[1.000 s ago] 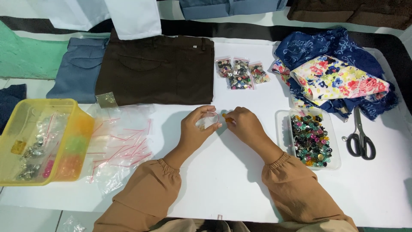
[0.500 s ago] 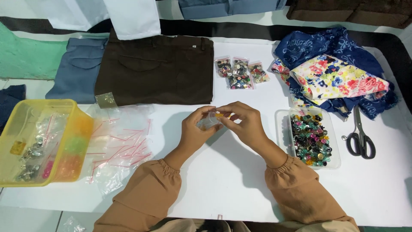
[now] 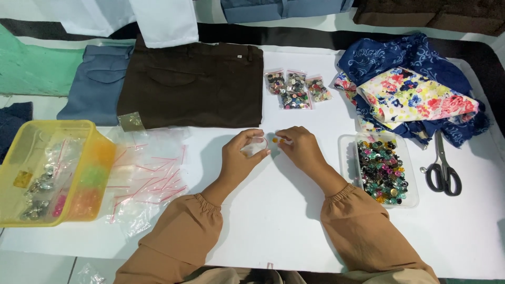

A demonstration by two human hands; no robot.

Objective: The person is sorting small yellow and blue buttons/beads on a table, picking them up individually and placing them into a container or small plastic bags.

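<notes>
Presently: my left hand (image 3: 243, 158) pinches a small clear bag (image 3: 254, 148) open above the counter (image 3: 273, 221); right hand (image 3: 299, 147) fingers nip orange buttons (image 3: 279, 140) beside its mouth; button tray (image 3: 383, 169) within reach.

- small clear bag (image 3: 254, 147) pinched in the left hand (image 3: 243, 158).
- three filled button bags (image 3: 295, 90), red-striped tops, beside the brown trousers (image 3: 194, 84).
- loose empty zip bags (image 3: 150, 173) heaped right of the yellow tub (image 3: 100, 152).

clear plastic bag (image 3: 254, 148) glossy | table (image 3: 273, 221) smooth matt white | buttons (image 3: 381, 171) shiny plastic | trousers (image 3: 194, 84) matt cloth
</notes>
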